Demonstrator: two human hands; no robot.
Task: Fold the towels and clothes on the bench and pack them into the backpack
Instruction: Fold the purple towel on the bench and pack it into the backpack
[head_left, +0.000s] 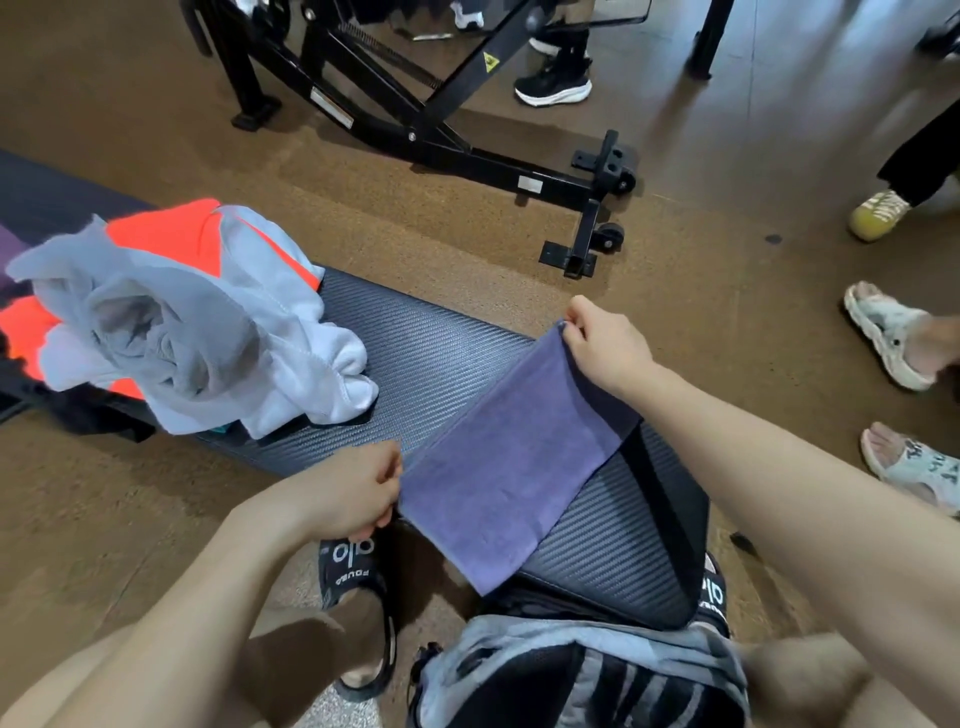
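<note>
**Purple towel being held taut over the padded surface**

Both hands are gripping 1 purple towel (511, 457), which is stretching between them across the near end of the black ribbed surface (441, 353). The left hand (353, 491) is pinching the towel's near left edge, its fingers (387, 470) curling tight onto the cloth. The right hand (605, 345) is pinching the far corner, lifting it off the surface, with its fingers (574, 317) closing on the hem. The towel is sloping down from the right fingers toward the left fingers, and its lower corner is hanging over the surface's near edge.

Left of the left fingers, well apart, a crumpled pile of grey and orange clothes (192, 322) is lying on the surface. Below both hands, close to the person's knees, a grey and black backpack (576, 675) is sitting with its top facing up; whether it is unzipped cannot be told. Beyond the right fingers, a black gym machine frame (467, 150) is standing on the brown floor (156, 130).
</note>
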